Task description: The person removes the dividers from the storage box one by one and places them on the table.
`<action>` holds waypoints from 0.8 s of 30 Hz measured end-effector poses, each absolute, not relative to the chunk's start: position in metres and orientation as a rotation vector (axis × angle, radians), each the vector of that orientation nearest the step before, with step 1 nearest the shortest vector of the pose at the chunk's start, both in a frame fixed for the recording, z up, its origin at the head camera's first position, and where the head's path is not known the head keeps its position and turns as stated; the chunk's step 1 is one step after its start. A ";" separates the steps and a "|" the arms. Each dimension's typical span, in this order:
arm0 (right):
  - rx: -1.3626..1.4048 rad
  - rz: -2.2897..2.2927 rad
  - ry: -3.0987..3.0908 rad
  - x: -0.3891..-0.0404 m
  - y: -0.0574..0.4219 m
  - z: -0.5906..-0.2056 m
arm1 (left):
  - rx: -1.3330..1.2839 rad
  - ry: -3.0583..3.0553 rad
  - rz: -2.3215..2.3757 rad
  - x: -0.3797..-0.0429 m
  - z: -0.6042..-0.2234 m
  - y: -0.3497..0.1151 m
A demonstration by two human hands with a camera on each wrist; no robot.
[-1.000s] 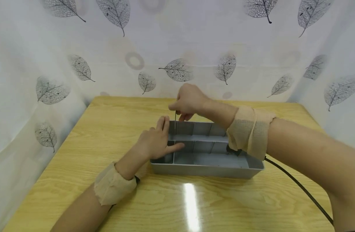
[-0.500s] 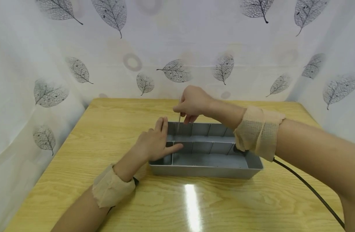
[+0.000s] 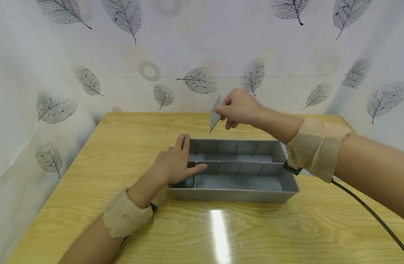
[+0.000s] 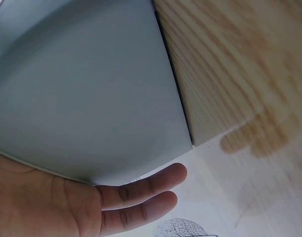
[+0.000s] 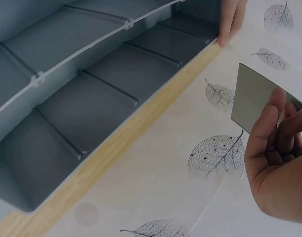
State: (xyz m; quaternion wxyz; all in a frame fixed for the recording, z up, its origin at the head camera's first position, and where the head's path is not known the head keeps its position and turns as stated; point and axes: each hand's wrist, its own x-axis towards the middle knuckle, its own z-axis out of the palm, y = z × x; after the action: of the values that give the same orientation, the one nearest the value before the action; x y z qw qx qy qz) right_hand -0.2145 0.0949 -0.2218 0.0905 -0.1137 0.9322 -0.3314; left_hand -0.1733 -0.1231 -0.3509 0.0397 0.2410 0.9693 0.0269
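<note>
A grey drawer organizer box [image 3: 234, 194] lies on the wooden table, split lengthwise by a long wall, with slots along its sides. One divider stands across its near row at the left end. My left hand [image 3: 173, 165] rests on the box's left end, fingers straight along the outside and thumb stretched over the near row; the left wrist view shows its palm against the box's end wall [image 4: 101, 108]. Above the far row, my right hand [image 3: 241, 106] pinches a thin grey divider panel [image 3: 215, 114] between thumb and fingers. The panel [image 5: 254, 94] is tilted and clear of the box.
The wooden table [image 3: 122, 146] reaches back to a white curtain [image 3: 195, 44] with leaf prints, which also hangs at both sides. A black cable [image 3: 370, 212] runs from the right wrist down to the right. Light glares on the table in front of the box.
My right hand has drawn the divider panel up out of the far row's left end and moved it up and to the right. The left hand has stayed on the box.
</note>
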 end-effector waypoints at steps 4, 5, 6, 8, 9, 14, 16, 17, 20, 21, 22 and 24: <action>-0.325 -1.004 2.780 -0.216 0.109 -0.223 | 0.740 2.976 0.091 -0.173 -0.351 -0.123; -0.326 -0.994 2.792 -0.217 0.113 -0.224 | 0.741 2.976 0.097 -0.173 -0.351 -0.123; -0.329 -0.977 2.803 -0.217 0.117 -0.223 | 0.742 2.976 0.101 -0.173 -0.351 -0.123; -0.316 -0.940 2.837 -0.219 0.127 -0.224 | 0.742 2.972 0.115 -0.173 -0.351 -0.123; -0.305 -0.925 2.856 -0.220 0.134 -0.225 | 0.742 2.971 0.119 -0.173 -0.351 -0.123; -0.222 -0.851 2.941 -0.230 0.175 -0.236 | 0.744 2.976 0.122 -0.172 -0.352 -0.122; -0.195 -0.821 2.969 -0.234 0.194 -0.242 | 0.744 2.975 0.119 -0.172 -0.352 -0.121; -0.184 -0.806 2.980 -0.236 0.204 -0.244 | 0.741 2.972 0.118 -0.172 -0.352 -0.121; -0.162 -0.727 3.006 -0.242 0.232 -0.252 | 0.733 2.958 0.113 -0.173 -0.351 -0.121; -0.160 -0.701 3.007 -0.244 0.241 -0.254 | 0.731 2.951 0.113 -0.173 -0.350 -0.123; -0.160 -0.667 3.007 -0.245 0.249 -0.257 | 0.729 2.940 0.111 -0.173 -0.349 -0.124; -0.167 -0.603 3.001 -0.248 0.265 -0.263 | 0.717 2.931 0.105 -0.174 -0.347 -0.130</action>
State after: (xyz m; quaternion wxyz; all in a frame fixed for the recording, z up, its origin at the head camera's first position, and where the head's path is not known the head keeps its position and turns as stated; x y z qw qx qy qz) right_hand -0.2476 0.2650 -0.2634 0.0382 -0.0543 0.9782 -0.1966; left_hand -0.1735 -0.1305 -0.3475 0.0614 0.2370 0.9689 0.0348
